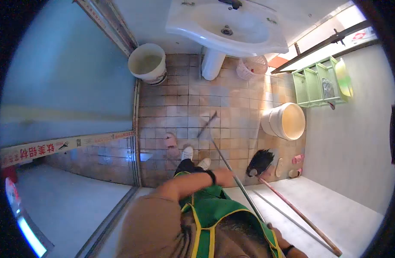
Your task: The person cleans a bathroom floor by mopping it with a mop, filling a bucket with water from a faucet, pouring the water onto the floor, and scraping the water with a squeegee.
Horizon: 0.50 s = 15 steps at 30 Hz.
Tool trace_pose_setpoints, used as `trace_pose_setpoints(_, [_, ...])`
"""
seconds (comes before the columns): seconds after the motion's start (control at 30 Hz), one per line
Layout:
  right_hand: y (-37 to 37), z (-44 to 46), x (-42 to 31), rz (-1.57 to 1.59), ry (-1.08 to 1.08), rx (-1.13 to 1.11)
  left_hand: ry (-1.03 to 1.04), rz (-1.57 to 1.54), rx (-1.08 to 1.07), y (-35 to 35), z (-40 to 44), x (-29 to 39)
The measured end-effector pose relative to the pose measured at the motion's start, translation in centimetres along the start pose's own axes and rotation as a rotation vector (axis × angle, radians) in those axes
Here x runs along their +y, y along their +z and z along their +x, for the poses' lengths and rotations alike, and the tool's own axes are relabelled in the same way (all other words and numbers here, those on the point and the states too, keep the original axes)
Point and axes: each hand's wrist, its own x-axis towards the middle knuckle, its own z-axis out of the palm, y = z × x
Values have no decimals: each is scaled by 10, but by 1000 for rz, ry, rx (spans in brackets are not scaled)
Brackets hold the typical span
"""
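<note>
A long pole (245, 193) slants from my body down to a thin floor squeegee head (207, 124) on the tiles. My left hand (223, 176), blurred by motion, reaches across my apron and is closed on the middle of the pole. Lower right, my right hand (276, 233) is curled round the pole's upper end, its fingers partly hidden by the green apron (210, 206). A black bristled brush (260, 162) rests on the floor at the right, its reddish handle (296, 209) leaning back over the white surface.
A white sink (193, 30) stands ahead, with a pink basket (251, 68) and a bucket (147, 60) either side. At right are a cream bucket (288, 121), green rack (309, 88) and slippers (279, 167). A pink slipper (171, 142) lies near my shoes. Glass panels (72, 77) border the left.
</note>
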Motion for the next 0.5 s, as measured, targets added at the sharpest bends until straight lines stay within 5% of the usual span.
trace_pose_setpoints(0.07, [14,70,-13,-25,-168,91,39,219,281,4,-30,-73])
trace_pose_setpoints(0.1, [16,116,-28,-10,-308,79,-128,85,302,-7,-57,-95])
trace_pose_setpoints(0.17, [2,162,-108,-16,-243,231,-308,-66,349,-15,-99,-148])
trace_pose_setpoints(0.23, [-6,188,-129,-20,-354,272,-679,-67,394,-68,-172,-117])
trace_pose_setpoints(0.3, [-10,194,-135,-78,-322,283,-510,-154,692,-75,-232,-114])
trace_pose_setpoints(0.37, [-10,160,-101,-123,-329,345,-623,-248,862,-5,-264,-188])
trace_pose_setpoints(0.4, [-18,125,-91,-196,-353,377,-733,-391,831,-21,-287,-157])
trace_pose_setpoints(0.43, [-31,99,-90,-227,-140,206,-845,-540,790,-37,-312,-122])
trace_pose_setpoints(0.5, [-30,68,-62,-226,-302,254,-1013,-574,919,45,-327,-172])
